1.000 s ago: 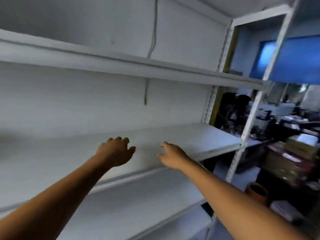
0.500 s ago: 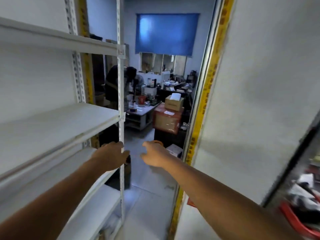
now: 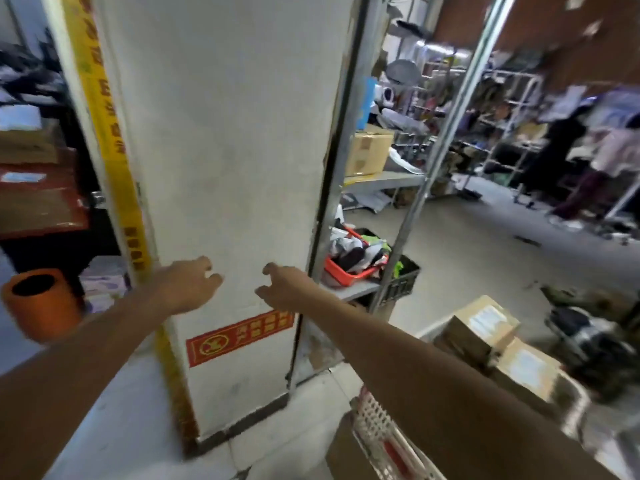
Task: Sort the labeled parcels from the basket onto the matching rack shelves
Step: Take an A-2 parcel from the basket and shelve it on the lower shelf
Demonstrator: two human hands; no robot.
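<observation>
Parcels (image 3: 481,327) sit low on my right, taped cardboard boxes with white labels, stacked in a pale basket (image 3: 575,396) whose near red-and-white rim shows under my right arm. My left hand (image 3: 188,284) and right hand (image 3: 282,289) hang empty, each grip loosely curled, before a white pillar (image 3: 225,133). I judge the boxes stiff and fairly light, best taken by opposite side faces.

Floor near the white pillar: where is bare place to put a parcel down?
Bare floor lies open between the black crate and the far racks. Lower right is crowded: cardboard boxes and a white basket. Both hands hold nothing.
</observation>
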